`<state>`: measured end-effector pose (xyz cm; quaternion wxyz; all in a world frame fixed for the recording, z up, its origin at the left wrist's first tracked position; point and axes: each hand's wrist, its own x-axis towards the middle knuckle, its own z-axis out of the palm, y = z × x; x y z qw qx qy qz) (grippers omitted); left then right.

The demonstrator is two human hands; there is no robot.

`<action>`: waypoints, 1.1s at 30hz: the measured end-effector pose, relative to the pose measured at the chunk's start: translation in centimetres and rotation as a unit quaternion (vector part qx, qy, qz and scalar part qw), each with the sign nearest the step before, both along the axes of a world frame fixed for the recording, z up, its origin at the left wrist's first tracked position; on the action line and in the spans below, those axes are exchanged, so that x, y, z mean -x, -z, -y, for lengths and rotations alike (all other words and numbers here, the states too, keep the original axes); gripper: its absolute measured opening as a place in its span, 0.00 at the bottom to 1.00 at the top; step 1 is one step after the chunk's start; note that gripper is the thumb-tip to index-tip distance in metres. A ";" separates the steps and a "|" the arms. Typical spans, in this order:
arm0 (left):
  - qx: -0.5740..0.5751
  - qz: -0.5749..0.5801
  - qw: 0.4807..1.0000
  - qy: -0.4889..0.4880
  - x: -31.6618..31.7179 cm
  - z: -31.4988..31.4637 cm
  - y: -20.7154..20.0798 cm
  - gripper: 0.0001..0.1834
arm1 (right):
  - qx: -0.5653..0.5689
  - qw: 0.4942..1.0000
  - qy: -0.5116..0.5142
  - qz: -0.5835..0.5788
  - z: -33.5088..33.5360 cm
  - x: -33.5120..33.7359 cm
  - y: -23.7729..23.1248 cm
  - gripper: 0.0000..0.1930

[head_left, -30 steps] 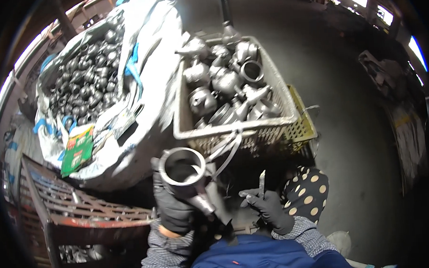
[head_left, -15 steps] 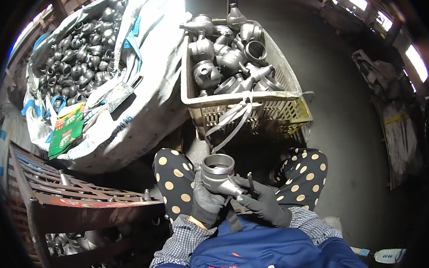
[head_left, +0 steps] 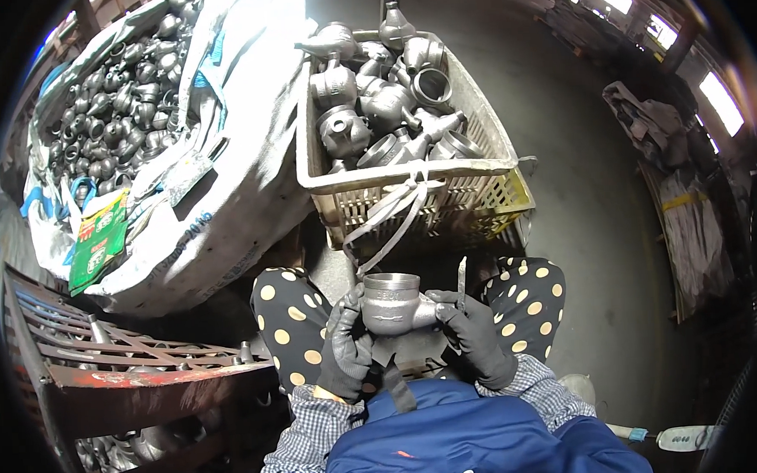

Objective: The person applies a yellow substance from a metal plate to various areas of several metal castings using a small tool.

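A grey metal casting (head_left: 391, 307), a round pipe-fitting body with a wide threaded mouth and a narrow side neck, is held upright over my lap. My left hand (head_left: 346, 346), in a dark glove, grips its left side. At the casting's right, my gloved right hand (head_left: 475, 337) holds the neck between fingers and thumb. A thin, rod-like tool (head_left: 462, 284) with a tapered tip also sticks up from the right hand's grip. Its lower part is mostly hidden by the fingers.
Ahead, a plastic crate (head_left: 410, 175) holds several similar castings. A big white woven sack (head_left: 251, 157) of smaller fittings stands at the left. Nearer on the left is a rusty metal rack (head_left: 150, 378) with fittings in it. Covered stacks (head_left: 687, 226) line the right side.
The casting has turned so its neck points right rather than toward me, and its side now faces me. My right hand has risen, with the thin tool now upright.
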<state>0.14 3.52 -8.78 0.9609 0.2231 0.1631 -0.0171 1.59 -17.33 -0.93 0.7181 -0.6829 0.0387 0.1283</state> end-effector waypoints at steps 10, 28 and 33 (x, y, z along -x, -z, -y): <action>-0.080 0.041 0.996 0.022 0.4 0.9 -2.5 0.18 | 0.031 0.999 0.004 -0.031 0.9 -0.9 -1.1 0.14; -0.186 0.061 0.979 0.060 0.9 1.0 -2.9 0.23 | 0.091 0.994 -0.017 0.061 1.7 -1.9 -2.6 0.13; -0.384 0.095 0.906 0.153 0.7 0.4 -5.5 0.27 | 0.239 0.913 -0.091 0.319 2.6 -2.8 -2.5 0.18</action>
